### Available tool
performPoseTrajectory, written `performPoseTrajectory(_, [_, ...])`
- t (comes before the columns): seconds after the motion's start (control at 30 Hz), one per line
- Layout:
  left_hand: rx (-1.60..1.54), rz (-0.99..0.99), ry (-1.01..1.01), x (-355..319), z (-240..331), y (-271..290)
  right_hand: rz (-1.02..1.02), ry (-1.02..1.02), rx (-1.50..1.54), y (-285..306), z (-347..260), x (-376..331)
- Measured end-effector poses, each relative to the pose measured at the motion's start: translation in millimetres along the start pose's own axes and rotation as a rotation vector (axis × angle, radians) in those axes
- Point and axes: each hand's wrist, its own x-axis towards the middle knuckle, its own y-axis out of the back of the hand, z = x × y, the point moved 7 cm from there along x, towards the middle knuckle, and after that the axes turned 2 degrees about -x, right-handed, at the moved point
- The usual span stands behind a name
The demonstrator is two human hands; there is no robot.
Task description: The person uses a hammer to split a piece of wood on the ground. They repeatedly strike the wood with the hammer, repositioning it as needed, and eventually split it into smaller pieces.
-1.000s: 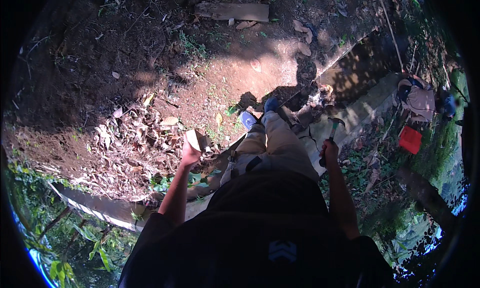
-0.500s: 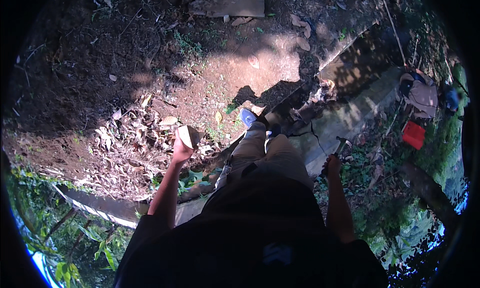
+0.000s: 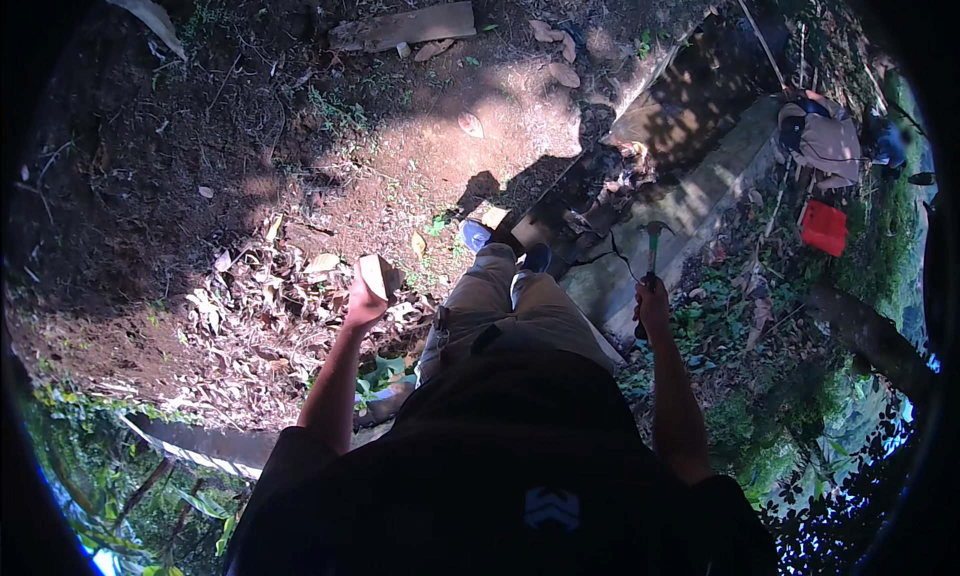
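Hammer [image 3: 653, 250] with green shaft and curved metal head is being clasped in the right hand [image 3: 651, 305]; a pale, wood-like block [image 3: 374, 276] is being held in the left hand [image 3: 362, 304], well apart. Both are ideally being carried clear of the beige-trousered legs [image 3: 552, 321].

Hard, patchy sun, high contrast. Brightest: soil [image 3: 430, 171] beyond the fingers of the left hand [image 3: 362, 302], plus leaf litter [image 3: 245, 316] left of them. Block [image 3: 372, 276] in those fingers: left face lit, right side dark, so light's from the left. Crisp shadow on ground ahead, between both sets of fingers. Dappled concrete ledge [image 3: 700, 204] past the fingers of the right hand [image 3: 651, 304]. Shirt [image 3: 500, 446] behind the fingers crushed near-black. Fisheye rim: black vignette, bent edges, blue fringing, blown highlights low left of the left fingers.
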Motion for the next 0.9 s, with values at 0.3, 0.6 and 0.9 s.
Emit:
performPoseTrajectory(0.3, [-0.114, -0.127, -0.112, 5.1, -4.1, -49.3, -0.250, -0.173, -0.817, 44.5, 124.8, 7.3])
performPoseTrajectory(0.6, [0.187, -0.139, -0.065, 56.6, 47.5, -86.8, -0.290, -0.250, -0.649, 40.4, 145.2, -11.4])
performPoseTrajectory(0.9, [0.160, -0.202, -0.142, 146.7, 4.2, -131.6, -0.331, -0.250, -1.040, -3.3, 174.5, 62.0])
